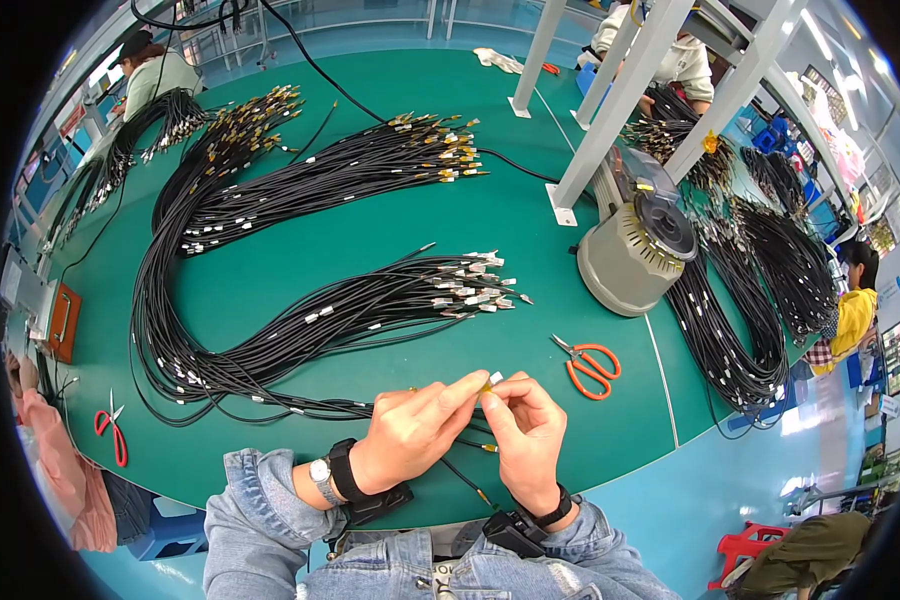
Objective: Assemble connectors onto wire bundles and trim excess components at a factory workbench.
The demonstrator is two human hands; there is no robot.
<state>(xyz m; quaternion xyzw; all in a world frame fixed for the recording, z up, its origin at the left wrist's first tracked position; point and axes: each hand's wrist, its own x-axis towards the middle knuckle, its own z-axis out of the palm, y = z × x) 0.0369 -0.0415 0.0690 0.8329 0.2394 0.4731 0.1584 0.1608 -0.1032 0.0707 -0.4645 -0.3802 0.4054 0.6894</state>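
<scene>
My left hand (415, 432) and my right hand (527, 430) meet at the near edge of the green table. Between their pinched fingertips is a cable end (495, 380) with a small white and yellow tip, partly hidden by the fingers. Just below it, another black cable with a yellowish connector (487, 448) pokes out between the hands. To the left, black cables run from the hands into a large curved bundle (170, 300). White-tagged ends (475, 285) of that bundle lie beyond my hands.
Orange-handled scissors (590, 370) lie right of my hands, red-handled scissors (116, 432) at the left edge. A round grey machine (630, 255) stands beside white metal posts (610, 110). More cable bundles (735, 330) lie at right. Other people sit around the table.
</scene>
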